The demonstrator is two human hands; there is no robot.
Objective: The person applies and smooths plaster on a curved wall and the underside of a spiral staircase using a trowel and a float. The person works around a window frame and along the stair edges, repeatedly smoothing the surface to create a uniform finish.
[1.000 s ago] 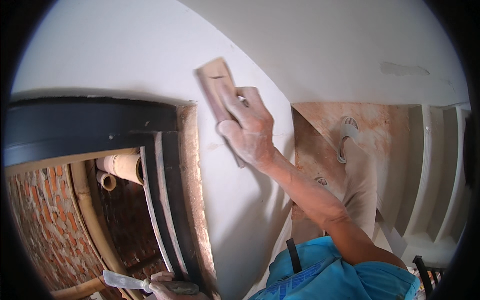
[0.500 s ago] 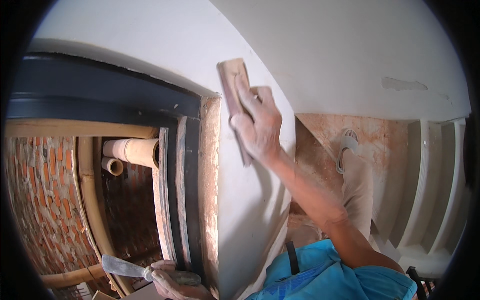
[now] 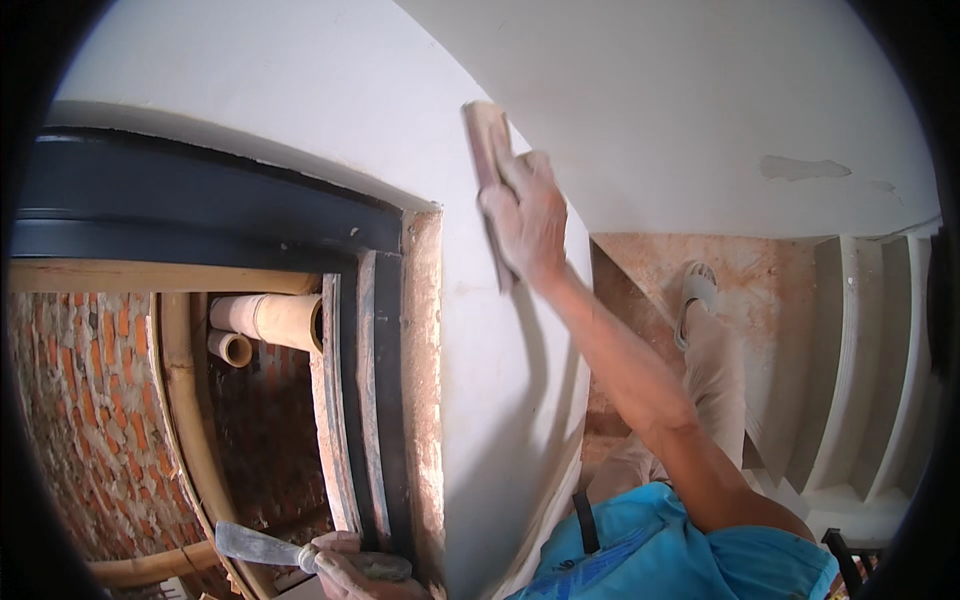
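My right hand (image 3: 530,220) grips a flat, dusty sanding block (image 3: 484,130) and presses it on the white wall (image 3: 495,370), close to the corner where two wall faces meet. At the bottom left, my left hand (image 3: 355,572) is wrapped round the handle of a putty knife (image 3: 258,545). Its grey blade points left, over the window opening and away from the wall. Part of the left hand is cut off by the lower edge of the picture.
A dark window frame (image 3: 200,205) borders the wall, with rough bare plaster (image 3: 424,400) along its side. Bamboo poles (image 3: 265,318) and a brick wall (image 3: 85,410) show through the opening. White steps (image 3: 840,380) stand at the right, beside my sandalled foot (image 3: 699,287).
My right hand has moved the sanding block up and slightly right along the wall. The left hand still holds the putty knife; the view has shifted a little.
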